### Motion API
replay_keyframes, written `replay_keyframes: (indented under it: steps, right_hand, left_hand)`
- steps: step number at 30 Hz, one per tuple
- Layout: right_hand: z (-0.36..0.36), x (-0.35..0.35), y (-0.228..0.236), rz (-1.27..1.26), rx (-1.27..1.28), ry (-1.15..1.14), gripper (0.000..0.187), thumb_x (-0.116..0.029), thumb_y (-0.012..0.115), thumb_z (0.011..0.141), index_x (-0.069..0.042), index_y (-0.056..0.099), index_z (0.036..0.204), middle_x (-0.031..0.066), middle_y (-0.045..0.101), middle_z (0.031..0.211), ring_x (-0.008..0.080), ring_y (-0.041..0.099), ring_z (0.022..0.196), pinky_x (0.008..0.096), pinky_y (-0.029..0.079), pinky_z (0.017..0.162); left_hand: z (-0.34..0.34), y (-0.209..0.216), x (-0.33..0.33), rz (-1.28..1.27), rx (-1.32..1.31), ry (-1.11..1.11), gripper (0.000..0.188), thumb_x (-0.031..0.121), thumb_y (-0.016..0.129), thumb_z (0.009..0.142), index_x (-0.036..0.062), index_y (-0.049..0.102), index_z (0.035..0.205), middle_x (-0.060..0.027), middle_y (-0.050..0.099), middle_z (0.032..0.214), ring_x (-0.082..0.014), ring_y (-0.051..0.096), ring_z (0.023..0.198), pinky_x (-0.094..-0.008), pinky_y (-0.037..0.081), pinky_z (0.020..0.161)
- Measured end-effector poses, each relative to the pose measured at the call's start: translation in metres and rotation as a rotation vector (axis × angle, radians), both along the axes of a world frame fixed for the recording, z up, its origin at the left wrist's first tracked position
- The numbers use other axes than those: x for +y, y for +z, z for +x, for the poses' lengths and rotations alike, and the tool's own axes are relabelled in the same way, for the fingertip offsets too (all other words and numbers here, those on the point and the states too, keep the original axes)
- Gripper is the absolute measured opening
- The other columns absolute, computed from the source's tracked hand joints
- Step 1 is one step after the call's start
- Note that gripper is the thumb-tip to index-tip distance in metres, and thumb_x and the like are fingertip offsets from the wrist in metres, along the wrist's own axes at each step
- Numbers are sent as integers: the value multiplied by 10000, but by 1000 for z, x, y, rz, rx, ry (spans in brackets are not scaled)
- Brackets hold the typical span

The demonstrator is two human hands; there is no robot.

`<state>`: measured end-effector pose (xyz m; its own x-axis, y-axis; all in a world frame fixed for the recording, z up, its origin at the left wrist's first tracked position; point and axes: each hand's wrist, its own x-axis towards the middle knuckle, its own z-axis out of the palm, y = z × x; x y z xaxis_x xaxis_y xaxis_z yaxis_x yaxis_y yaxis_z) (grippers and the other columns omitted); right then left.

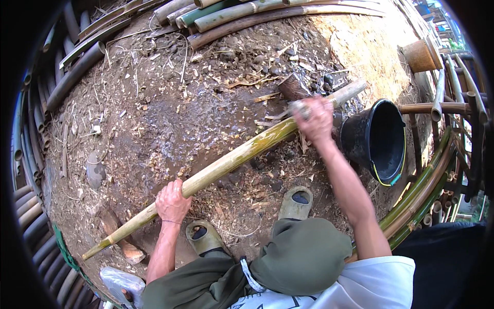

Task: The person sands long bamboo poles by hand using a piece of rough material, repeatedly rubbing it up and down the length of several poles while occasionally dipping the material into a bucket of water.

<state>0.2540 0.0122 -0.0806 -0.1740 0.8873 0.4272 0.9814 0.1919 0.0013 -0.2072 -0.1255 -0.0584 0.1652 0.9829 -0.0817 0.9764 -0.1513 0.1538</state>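
A long yellow-green bamboo pole (234,157) slants across in front of me, from low on the left to high on the right. Wrapped round its lower part is my left hand (173,202), closed. Further up, my right hand (316,121) is closed over the pole, pressing a small greyish wad (299,109) against it; motion blur hides what the wad is. The pole looks wet and shiny beside that hand. A short log (114,226) lies beneath its lower end, and another log piece (293,86) sits beside its upper part.
A black bucket (355,134) with a yellow-green handle leans tilted at my right. Bamboo poles are piled at the far side (242,15), the left (77,72) and the right (419,201). Wood chips and stones litter the damp ground. A clear plastic bag (121,282) lies lower left.
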Motion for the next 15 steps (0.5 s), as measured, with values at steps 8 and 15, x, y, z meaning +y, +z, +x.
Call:
replay_keyframes:
  steps: [8, 15]
  right_hand:
    - [-210, -74, 23, -385, 270, 386, 358, -359, 774, 765, -115, 683, 1011, 84, 685, 909, 241, 660, 891, 434, 494, 961]
    - [-20, -8, 13, 18, 114, 157, 234, -335, 731, 851, -124, 651, 914, 89, 642, 812, 241, 627, 769, 452, 489, 832]
  left_hand:
    - [2, -8, -13, 97, 20, -10, 513, 178, 884, 616, 122, 625, 1054, -50, 622, 922, -252, 651, 879, -389, 533, 756]
    - [-7, 4, -3, -92, -30, 9, 524, 214, 880, 602, 108, 631, 1051, -62, 629, 862, -290, 663, 815, -432, 541, 740]
